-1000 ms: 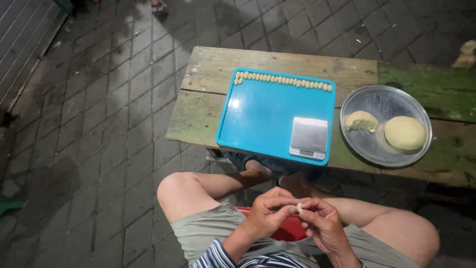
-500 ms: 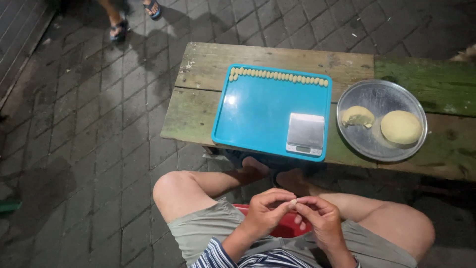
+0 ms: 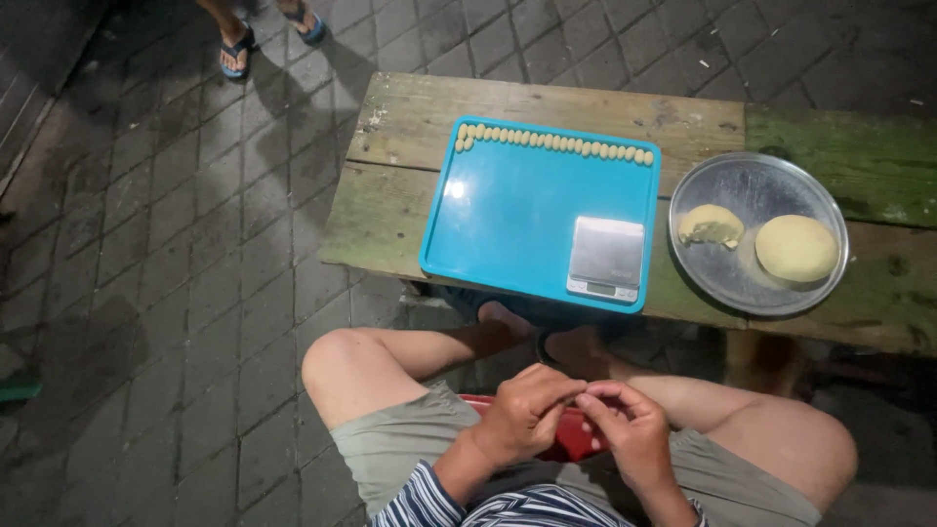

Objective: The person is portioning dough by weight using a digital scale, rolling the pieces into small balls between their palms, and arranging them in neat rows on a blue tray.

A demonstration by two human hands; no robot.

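left hand: curled over the lap, fingertips pressed against the other hand's; looks like it's pinching a tiny bit of dough, but the piece itself is hidden here, so can't tell for sure
right hand: same deal, fingers bent and meeting the left ones, contents not visible
red thing: peeks out under both hands, between the knees
blue tray: on the wooden bench, well ahead of the hands
dough balls: 1 neat row along the tray's far edge
scale: small, silver, on the tray's near right corner
metal plate: right of the tray, holding 2 dough lumps
passer-by: feet in sandals at top left
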